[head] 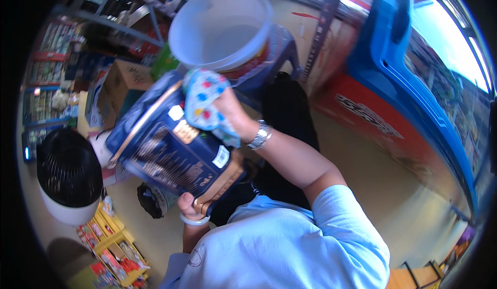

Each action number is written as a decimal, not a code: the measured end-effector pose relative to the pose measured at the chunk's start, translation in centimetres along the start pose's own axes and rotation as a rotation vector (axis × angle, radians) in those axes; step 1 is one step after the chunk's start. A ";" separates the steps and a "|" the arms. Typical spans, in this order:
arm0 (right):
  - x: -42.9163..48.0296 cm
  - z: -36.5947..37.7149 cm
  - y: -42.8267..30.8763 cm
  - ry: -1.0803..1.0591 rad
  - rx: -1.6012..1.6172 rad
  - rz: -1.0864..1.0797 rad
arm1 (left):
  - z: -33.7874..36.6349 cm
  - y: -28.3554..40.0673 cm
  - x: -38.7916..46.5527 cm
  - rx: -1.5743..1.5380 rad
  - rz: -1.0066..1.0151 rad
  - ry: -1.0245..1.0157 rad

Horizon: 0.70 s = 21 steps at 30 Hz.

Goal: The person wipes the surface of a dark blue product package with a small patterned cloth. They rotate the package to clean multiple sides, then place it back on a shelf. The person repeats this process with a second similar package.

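Note:
A dark blue printed package (174, 153) with gold trim and a barcode label is held tilted in front of me. My left hand (189, 206), with a pale bangle at the wrist, grips its lower corner, the thumb over the edge. My right hand (231, 108), wearing a metal watch (261, 134), holds a light blue cloth (205, 99) with coloured spots against the package's upper side. Most of the right fingers are hidden by the cloth. Just beyond is a translucent plastic tub (221, 29), resting on a purple-grey plastic stool (285, 48).
A blue and red chest freezer (369, 114) stands along the right. On the left are a cardboard box (126, 91), stocked shelves (50, 71) and a black-domed white object (70, 180). A bin with a black liner (151, 201) and yellow trays of packets (116, 250) sit lower left.

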State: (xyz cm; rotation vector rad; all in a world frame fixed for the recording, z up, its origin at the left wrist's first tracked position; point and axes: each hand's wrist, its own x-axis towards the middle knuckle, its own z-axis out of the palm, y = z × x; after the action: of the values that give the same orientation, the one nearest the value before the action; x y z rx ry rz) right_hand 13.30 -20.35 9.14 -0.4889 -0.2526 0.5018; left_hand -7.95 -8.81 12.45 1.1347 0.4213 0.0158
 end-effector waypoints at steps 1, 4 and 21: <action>0.2 -0.1 -0.2 0.015 0.042 -0.011 | 0.1 0.0 0.0 -0.002 -0.029 0.004; 0.4 -0.6 -0.8 0.118 0.006 0.030 | 0.2 -0.2 -0.3 -0.376 -0.087 -0.194; 0.0 -0.6 0.7 -0.057 -0.530 0.005 | 0.9 1.9 2.5 0.073 0.143 0.179</action>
State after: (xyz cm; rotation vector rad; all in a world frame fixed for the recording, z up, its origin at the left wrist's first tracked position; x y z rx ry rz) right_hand 13.24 -20.02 8.26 -0.9921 -0.4433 0.4524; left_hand -4.96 -8.26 13.63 1.2382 0.5017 0.2299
